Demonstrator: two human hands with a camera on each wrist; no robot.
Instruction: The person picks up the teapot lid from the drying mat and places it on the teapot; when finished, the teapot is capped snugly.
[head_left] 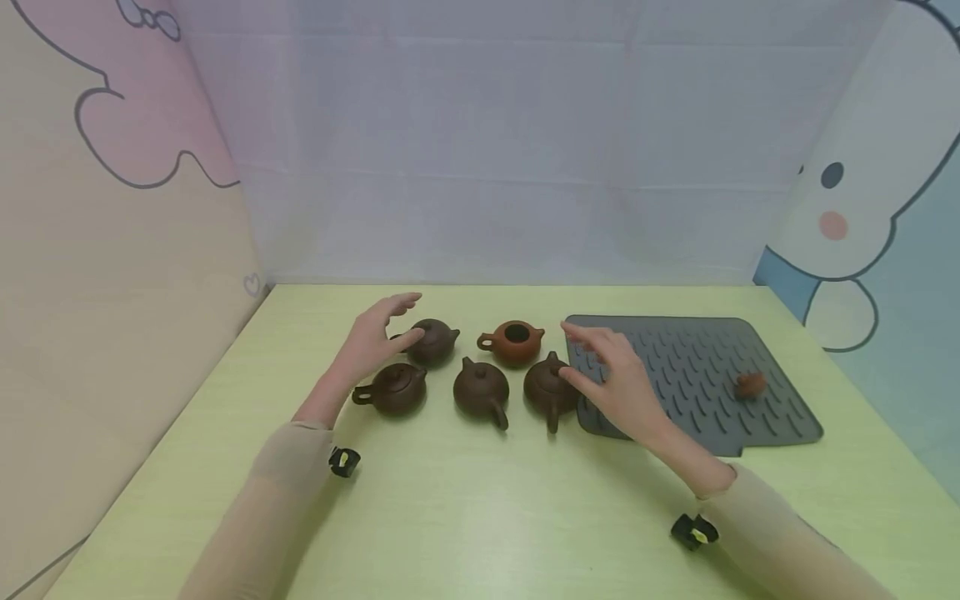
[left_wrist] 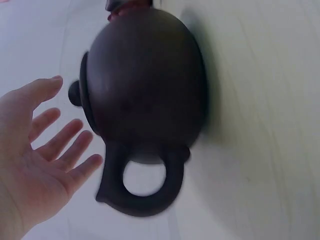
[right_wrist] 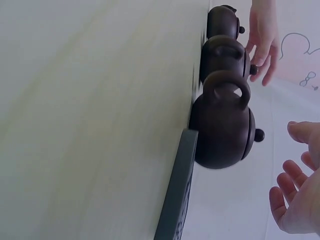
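Note:
My left hand [head_left: 375,337] hovers by the back-left dark brown teapot [head_left: 433,346], fingers spread and thumb out. In the left wrist view that hand [left_wrist: 47,155] is apart from the lid knob of a dark teapot [left_wrist: 145,85]. My right hand [head_left: 622,387] is held over the right-hand dark teapot [head_left: 543,390], fingers loosely bent around nothing. The right wrist view shows air between this hand [right_wrist: 302,187] and the lid of the nearest teapot [right_wrist: 217,135]. Two more lidded dark teapots stand at front left [head_left: 396,392] and front middle [head_left: 478,390].
A reddish-brown teapot [head_left: 510,350] stands behind, its top uncovered and its inside dark. To the right lies a grey ridged mat [head_left: 675,358], bearing a small reddish-brown object [head_left: 750,385] of unclear kind. Cloth walls [head_left: 510,167] enclose the table [head_left: 480,517] at back and sides.

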